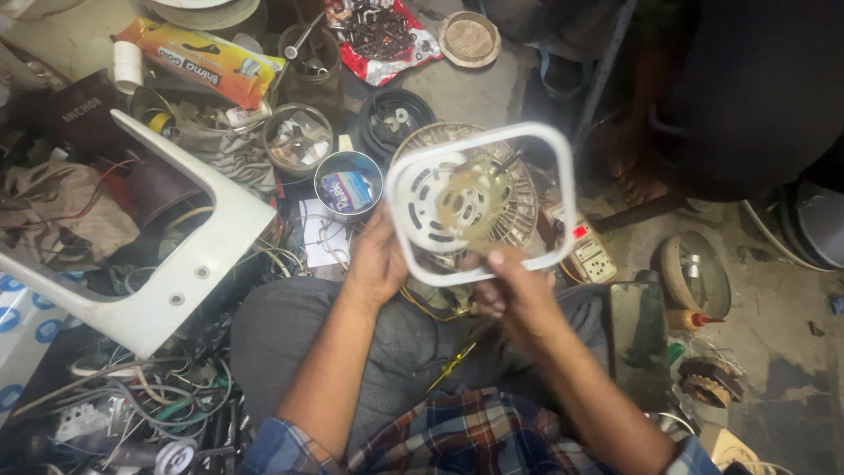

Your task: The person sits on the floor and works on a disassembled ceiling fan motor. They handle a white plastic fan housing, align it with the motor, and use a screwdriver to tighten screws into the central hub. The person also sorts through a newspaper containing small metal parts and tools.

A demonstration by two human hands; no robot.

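Floor (774,352) of stained concrete, crowded with parts and scrap. Largest among it, a long white plastic housing panel with a big cut-out (189,255), lying to the left over a tangle of wires. Next down in size, held up over the lap at centre: a white rounded-square plastic fan guard frame with a slotted round hub (479,202), motor parts showing dimly behind it, somewhat blurred. Probably light and fairly stiff, yet thin in the rim and ribs, so likely to flex or crack if squeezed hard; smooth plastic, a little slippery. Best taken at the outer rim, two opposite sides, never by the fine inner ribs.

Left hand (378,264) closed on the frame's lower left corner, fingers hidden behind the rim. Right hand (519,295) pinching the bottom edge, thumb on top, fingers curled under.

Smaller things beyond: an orange-yellow snack packet (202,62) at upper left, a round metal tin with a blue wrapper inside (347,182) just beside the left hand, a cream switch-and-socket board (585,251) near the frame's right side. Another person's bare foot (637,180) at upper right, well apart.
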